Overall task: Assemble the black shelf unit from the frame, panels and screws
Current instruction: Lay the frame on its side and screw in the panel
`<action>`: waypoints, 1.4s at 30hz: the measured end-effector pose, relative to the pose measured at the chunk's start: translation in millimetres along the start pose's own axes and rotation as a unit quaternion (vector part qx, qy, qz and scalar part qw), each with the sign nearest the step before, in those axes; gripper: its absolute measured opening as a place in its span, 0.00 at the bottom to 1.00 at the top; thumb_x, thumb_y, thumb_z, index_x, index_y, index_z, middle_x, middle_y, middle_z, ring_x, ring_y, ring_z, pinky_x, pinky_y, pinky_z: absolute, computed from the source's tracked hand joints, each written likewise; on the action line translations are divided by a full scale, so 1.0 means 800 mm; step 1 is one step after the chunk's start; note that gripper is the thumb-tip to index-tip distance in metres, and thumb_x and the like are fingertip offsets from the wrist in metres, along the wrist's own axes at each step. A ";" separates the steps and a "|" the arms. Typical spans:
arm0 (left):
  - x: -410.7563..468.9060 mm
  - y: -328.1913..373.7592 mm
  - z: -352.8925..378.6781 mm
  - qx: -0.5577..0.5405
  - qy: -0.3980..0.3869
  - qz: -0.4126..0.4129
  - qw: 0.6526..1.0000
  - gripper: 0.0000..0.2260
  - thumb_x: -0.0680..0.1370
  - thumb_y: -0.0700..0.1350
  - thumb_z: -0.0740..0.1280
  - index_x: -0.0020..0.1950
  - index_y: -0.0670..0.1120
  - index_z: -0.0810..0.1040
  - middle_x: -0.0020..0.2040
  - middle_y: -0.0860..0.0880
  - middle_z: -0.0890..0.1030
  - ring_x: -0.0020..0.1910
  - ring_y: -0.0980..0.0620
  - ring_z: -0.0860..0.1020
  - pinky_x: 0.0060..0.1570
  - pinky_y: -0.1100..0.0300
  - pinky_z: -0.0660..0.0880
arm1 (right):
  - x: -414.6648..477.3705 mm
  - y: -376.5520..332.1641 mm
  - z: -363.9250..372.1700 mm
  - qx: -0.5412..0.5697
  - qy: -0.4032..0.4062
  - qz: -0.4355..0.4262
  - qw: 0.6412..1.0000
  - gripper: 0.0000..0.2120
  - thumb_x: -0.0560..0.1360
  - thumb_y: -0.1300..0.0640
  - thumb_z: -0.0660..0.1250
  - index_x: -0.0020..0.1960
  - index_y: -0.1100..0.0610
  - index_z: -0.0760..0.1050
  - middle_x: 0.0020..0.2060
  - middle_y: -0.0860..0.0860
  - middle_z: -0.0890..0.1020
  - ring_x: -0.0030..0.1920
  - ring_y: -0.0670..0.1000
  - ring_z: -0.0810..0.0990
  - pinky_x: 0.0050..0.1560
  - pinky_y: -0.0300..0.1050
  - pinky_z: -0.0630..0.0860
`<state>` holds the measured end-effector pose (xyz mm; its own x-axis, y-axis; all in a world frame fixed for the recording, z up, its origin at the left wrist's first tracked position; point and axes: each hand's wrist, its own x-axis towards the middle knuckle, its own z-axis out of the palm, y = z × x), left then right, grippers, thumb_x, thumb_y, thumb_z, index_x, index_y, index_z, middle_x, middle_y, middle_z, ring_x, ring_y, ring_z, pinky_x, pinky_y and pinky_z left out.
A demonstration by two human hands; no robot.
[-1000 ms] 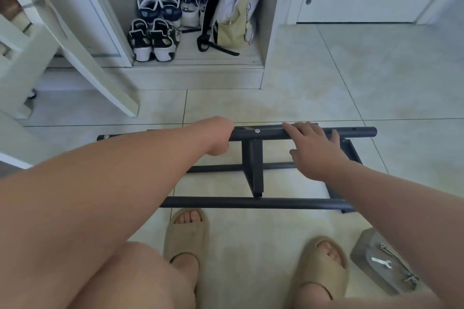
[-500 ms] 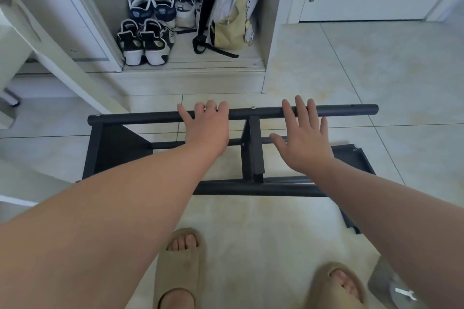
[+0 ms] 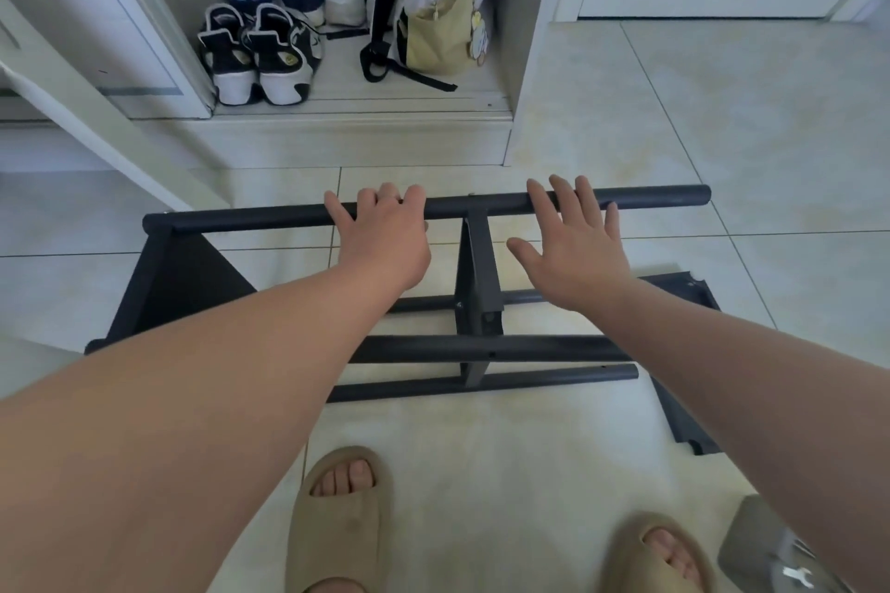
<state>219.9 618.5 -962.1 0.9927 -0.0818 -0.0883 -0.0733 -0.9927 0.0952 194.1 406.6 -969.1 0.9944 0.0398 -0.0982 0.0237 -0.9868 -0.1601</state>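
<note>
A: Where, and lying which way?

B: Mid-frame on the tiled floor (image 3: 722, 120). Black shelf frame (image 3: 481, 347) tipped on its side, long axis running left to right across the picture. Top tube (image 3: 650, 197) highest in the frame, slightly tilted up toward the right. Short cross brace (image 3: 477, 265) running from it down toward the lower tubes. Dark panel (image 3: 188, 274) at the left end, another black panel (image 3: 684, 289) at the right end.

A: Anything hidden or hard to read?

B: Plenty. Lower tubes partly covered by both forearms. Right panel cut through by the right arm, shape unclear. Grey tray (image 3: 765, 549) in the lower right corner cropped by the edge, small wrench (image 3: 797, 575) inside, other contents too blurred to tell. Screws not made out with certainty.

A: And the grips?

B: Left hand (image 3: 385, 241) curled over the top tube, fingers wrapped round it left of the brace. Right hand (image 3: 573, 246) spread flat, fingertips (image 3: 563, 193) resting on the same tube right of the brace, thumb out wide, nothing clasped.

A: Beyond?

B: Shoes (image 3: 260, 53) and a backpack (image 3: 443, 0) in the alcove at the top. Tan slippers (image 3: 337, 525) along the bottom edge.
</note>
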 end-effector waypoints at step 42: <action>-0.251 0.382 0.141 0.091 -0.201 0.609 0.762 0.23 0.82 0.52 0.58 0.76 0.47 0.64 0.80 0.45 0.58 0.80 0.45 0.53 0.77 0.48 0.54 | -0.363 0.367 0.063 -0.106 -0.480 0.168 0.854 0.24 0.84 0.54 0.55 0.80 0.49 0.61 0.71 0.54 0.74 0.68 0.57 0.74 0.61 0.44 0.71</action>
<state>-12.3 321.9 -1027.0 0.0715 -0.9360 -0.3446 -0.9651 -0.1522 0.2132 -92.9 113.2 -1037.2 0.4077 -0.2411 -0.8807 -0.1268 -0.9701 0.2069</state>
